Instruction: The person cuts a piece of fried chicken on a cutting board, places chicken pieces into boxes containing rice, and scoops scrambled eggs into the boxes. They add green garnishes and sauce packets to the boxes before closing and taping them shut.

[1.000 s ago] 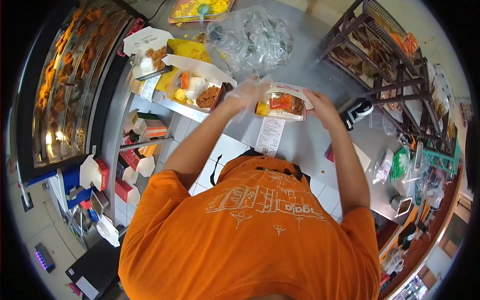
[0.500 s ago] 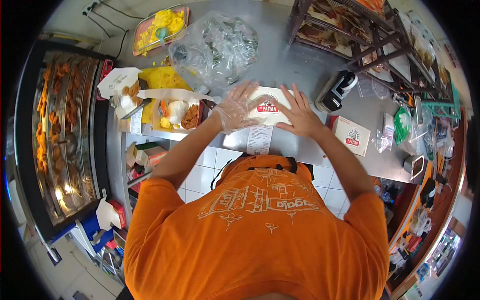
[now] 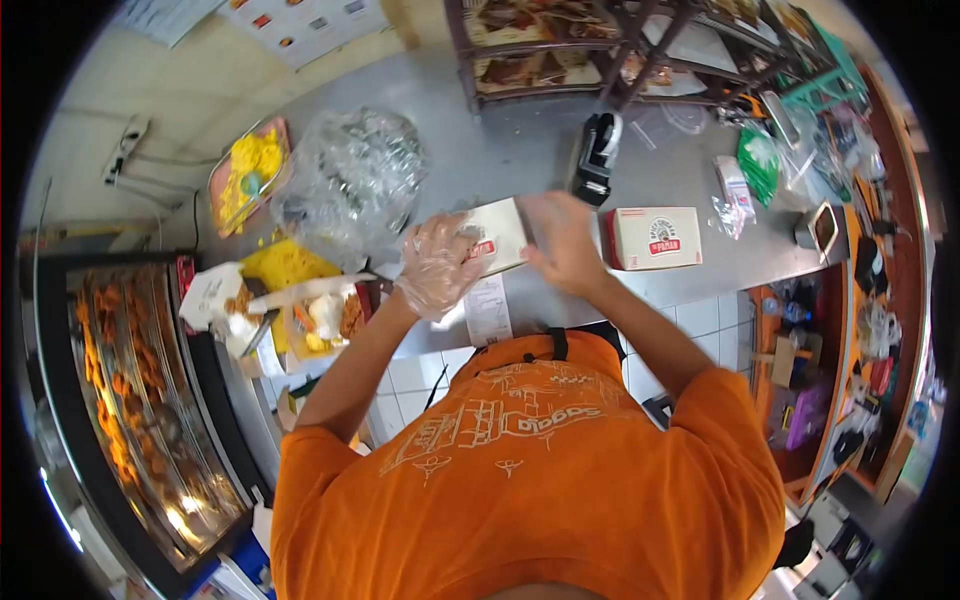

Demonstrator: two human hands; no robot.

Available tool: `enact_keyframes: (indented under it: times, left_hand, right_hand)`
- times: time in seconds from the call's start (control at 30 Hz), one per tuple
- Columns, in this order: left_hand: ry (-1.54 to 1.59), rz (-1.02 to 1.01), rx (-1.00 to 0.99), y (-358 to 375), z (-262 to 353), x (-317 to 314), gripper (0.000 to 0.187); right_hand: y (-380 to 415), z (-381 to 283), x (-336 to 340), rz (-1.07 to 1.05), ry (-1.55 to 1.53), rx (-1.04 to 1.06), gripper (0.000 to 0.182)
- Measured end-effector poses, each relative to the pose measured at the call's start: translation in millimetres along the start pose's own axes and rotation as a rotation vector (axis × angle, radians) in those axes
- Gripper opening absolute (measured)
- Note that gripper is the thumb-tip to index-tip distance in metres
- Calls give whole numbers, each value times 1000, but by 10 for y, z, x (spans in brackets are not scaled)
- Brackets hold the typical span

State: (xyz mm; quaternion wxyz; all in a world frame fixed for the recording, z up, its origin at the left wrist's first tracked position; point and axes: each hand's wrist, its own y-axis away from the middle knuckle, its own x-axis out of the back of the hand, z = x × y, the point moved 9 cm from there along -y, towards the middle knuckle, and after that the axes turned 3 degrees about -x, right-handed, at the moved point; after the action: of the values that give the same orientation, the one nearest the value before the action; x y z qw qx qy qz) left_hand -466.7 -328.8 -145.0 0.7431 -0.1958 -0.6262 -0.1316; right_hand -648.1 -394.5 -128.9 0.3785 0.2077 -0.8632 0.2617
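A closed white takeaway box (image 3: pixel 508 228) with a red and black logo is on the steel counter in front of me. My left hand (image 3: pixel 440 262), in a clear plastic glove, grips its left end with the fingers curved over the lid. Just off the right end, my right hand (image 3: pixel 568 245) is bare and holds nothing; its thumb stands apart and its fingertips are blurred. A printed receipt (image 3: pixel 488 312) hangs over the counter edge below the box. Left of my gloved hand stands an open meal box (image 3: pixel 322 318) with rice and fried chicken.
Another closed box (image 3: pixel 655 240) and a black tape dispenser (image 3: pixel 596 160) are on the right. Further left are a second open box (image 3: pixel 215 295), a plastic bag (image 3: pixel 350 180) and a tray of yellow food (image 3: pixel 250 175). A brown rack (image 3: pixel 545 45) stands behind, a warming cabinet (image 3: pixel 150 410) far left.
My right hand has lifted from the lid and moved off its right end. My left hand has stayed on the box, which now sits tilted. The view has swung to the right.
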Motion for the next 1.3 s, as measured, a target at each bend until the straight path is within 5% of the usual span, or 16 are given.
enact_keyframes:
  times: [0.03, 0.1, 0.23, 0.3, 0.4, 0.43, 0.53, 0.57, 0.67, 0.73, 0.87, 1.03, 1.2, 1.3]
  left_hand:
    - [97, 79, -8, -265, 21, 102, 53]
    - [211, 254, -36, -813, 149, 133, 47]
    - [537, 236, -200, -1782, 317, -202, 48]
    - [575, 225, -265, -1947, 374, -401, 48]
    - [636, 231, -261, -1947, 343, -555, 49]
    - [665, 197, -232, -1940, 322, -618, 50]
    - [639, 183, -223, -1971, 293, -650, 51]
    - [614, 195, -234, -1983, 311, -604, 51]
    - [418, 264, -233, -1888, 446, -188, 46]
    - [404, 411, -275, -1785, 553, 40, 49]
    - [426, 254, -520, -1668, 1611, -33, 75]
    - [220, -45, -498, -2146, 2314, -940, 76]
    - [120, -203, -503, -2156, 2365, -990, 69]
    - [178, -229, -553, -2121, 2401, -985, 76]
  right_hand:
    - [137, 188, 417, 432, -40, -151, 50]
    - [341, 940, 587, 729, -138, -648, 41]
    - [182, 1417, 284, 348, -827, -1102, 32]
    - [123, 1404, 221, 180, -955, -1115, 30]
    - [196, 1073, 351, 342, -970, -991, 26]
    - [332, 1062, 226, 214, -825, -1048, 26]
    - [380, 1072, 478, 221, 491, -724, 26]
    - [320, 1014, 633, 153, 468, -801, 26]
    - [389, 632, 1343, 326, 438, -551, 24]
    - [805, 821, 1725, 510, 112, -586, 23]
    - [1703, 1587, 1185, 185, -795, -1233, 29]
    - [1776, 1715, 992, -33, -661, -1360, 28]
    - [1960, 1777, 886, -102, -574, -1228, 29]
    - [2067, 2012, 860, -48, -172, -1189, 42]
